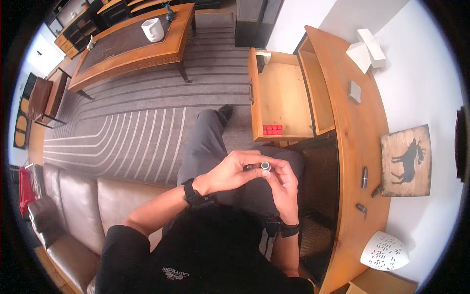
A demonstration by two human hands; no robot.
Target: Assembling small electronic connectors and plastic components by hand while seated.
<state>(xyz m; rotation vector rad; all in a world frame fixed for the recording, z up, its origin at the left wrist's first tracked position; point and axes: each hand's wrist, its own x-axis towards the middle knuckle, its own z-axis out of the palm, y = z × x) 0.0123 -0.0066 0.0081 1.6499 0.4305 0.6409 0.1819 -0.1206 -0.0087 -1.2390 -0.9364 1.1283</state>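
In front of my lap, my left hand (230, 170) and my right hand (284, 182) meet around a small dark tube with a silver ring-shaped end (266, 165). The ring faces up, and fingers of both hands press on the tube's sides. A dark bit (248, 167) shows by my left fingertips; whether it belongs to the tube I cannot tell. To the right, on the wooden cabinet top (350, 161), lie a black cylinder (364, 177) and two shorter dark cylindrical pieces, one (376, 191) by a deer picture and another (361, 208) nearer me.
An open drawer (284, 93) juts from the cabinet, with several small red blocks (272, 129) in its near corner. The deer picture (406, 160) and a white perforated vase (385, 251) stand along the wall. A leather sofa (78, 206) is at left, a wooden table (129, 39) farther off.
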